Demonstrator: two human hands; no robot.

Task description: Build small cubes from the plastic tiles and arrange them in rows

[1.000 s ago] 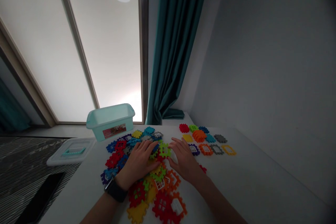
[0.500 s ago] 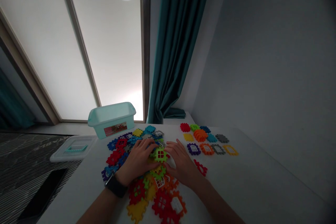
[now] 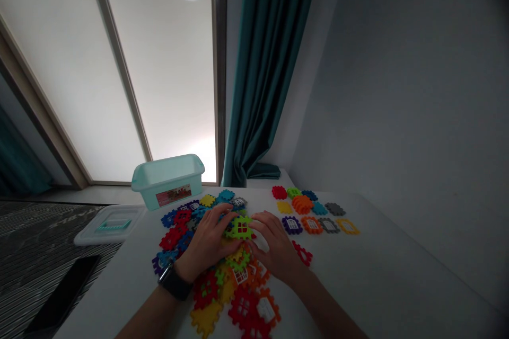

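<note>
Far-left corner of the table (image 3: 377, 270): a plastic bin (image 3: 167, 183), behind the heap from where I watch.
Centre: a heap of interlocking plastic tiles (image 3: 178, 238), one tile (image 3: 239, 228) held between the left hand (image 3: 207, 241) and the right hand (image 3: 274, 246).
Far-right of centre: sorted tiles (image 3: 314, 212) in rows.
Off the left edge: a bin lid (image 3: 110, 225) and a smartphone (image 3: 61, 296), both on a striped surface (image 3: 40, 233).

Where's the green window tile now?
In the head view, the green window tile sits between the left hand and right hand, atop the plastic tile heap.
</note>
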